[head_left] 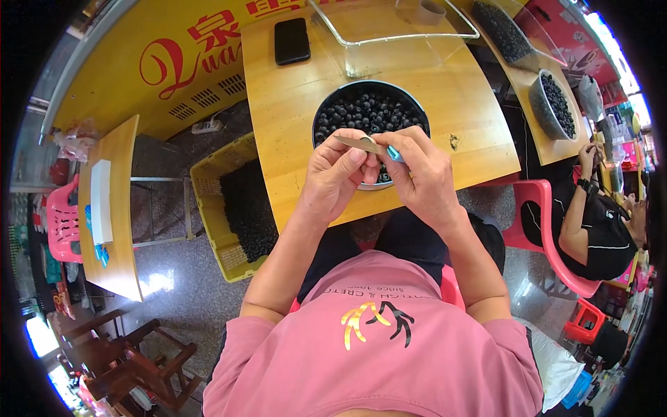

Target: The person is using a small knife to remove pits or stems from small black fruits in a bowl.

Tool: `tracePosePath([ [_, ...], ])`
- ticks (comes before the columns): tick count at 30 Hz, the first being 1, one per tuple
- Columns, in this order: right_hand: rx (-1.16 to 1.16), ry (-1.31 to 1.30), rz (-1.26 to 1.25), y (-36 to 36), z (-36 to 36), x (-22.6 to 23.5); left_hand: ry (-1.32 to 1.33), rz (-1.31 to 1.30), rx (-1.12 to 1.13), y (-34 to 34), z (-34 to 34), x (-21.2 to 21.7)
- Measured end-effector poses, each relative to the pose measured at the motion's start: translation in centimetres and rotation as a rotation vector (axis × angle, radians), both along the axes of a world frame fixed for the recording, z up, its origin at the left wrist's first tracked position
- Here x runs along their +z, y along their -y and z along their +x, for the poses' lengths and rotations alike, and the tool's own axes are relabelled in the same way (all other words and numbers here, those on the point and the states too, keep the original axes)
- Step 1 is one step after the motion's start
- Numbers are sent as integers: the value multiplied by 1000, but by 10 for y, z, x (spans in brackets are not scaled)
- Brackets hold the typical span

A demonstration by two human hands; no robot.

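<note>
Over a round bowl [425, 117] full of small dark round fruits or nuts [368, 108], both my hands meet at the table's near edge. Closed around a small knife [358, 144] with a blue handle is my right hand [427, 174]; its blade points left, across the fingers of the other hand. My left hand [326, 177] pinches a small pale round piece [369, 139] against the blade. Fingers and blade cover most of that piece, so its kind is unclear.
A black phone [292, 42] and a clear-sided box frame [403, 40] lie on the wooden table [458, 90]. A yellow crate [215, 229] of dark pieces stands at left on the floor. At right, a co-worker [590, 222] sits by another full bowl [549, 115].
</note>
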State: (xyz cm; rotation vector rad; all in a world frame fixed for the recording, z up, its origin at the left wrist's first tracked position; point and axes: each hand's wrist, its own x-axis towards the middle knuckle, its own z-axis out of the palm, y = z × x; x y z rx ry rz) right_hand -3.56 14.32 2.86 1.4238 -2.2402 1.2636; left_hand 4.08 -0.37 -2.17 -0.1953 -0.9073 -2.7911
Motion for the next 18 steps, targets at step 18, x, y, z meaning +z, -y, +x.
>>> tracePosePath([
  [18, -324, 144, 62, -33, -39, -9, 430, -702, 547, 105, 93, -6],
])
